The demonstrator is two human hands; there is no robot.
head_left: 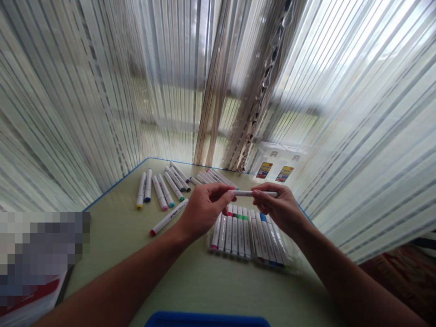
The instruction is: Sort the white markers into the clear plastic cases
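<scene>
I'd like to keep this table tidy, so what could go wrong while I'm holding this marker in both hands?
The white marker is held between the left hand and right hand. If a cap pops off, ink might mark skin or the curtain close by. The loose markers lie near the far edge of the table, and a nudge could roll them off.

Near side, bare table [204, 284] wide open. Far left, loose markers [163, 190] clutter it; the marker pack [238, 234] blocks centre-right.
</scene>
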